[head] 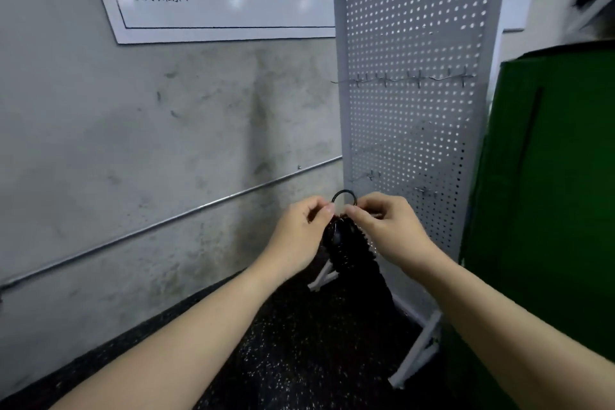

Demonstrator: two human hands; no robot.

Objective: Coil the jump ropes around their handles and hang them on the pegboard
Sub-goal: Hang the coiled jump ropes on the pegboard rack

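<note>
A black coiled rope is held up in front of the lower part of the pegboard, hanging down from both hands towards 5 o'clock. A small black loop stands up at 12 o'clock from the top of the bundle, between the two hands. The left hand is seen at 9 o'clock of the bundle, its fingers curled and its thumb and forefinger pinched on the top of the rope just below the loop. The right hand is seen at 3 o'clock, likewise curled, with the fingertips pinched on the same spot from the other side. The fingertips of the two hands are nearly touching. The handles cannot be made out inside the dark bundle. The pegboard is stood on white feet on a dark speckled floor, and a row of wire hooks is fixed across it at 12 o'clock from the hands, well apart from the loop; two smaller hooks are seen nearer, just above the right hand. A whiteboard is mounted on the grey wall at 10 o'clock, and a green panel is stood at 3 o'clock beside the pegboard.
</note>
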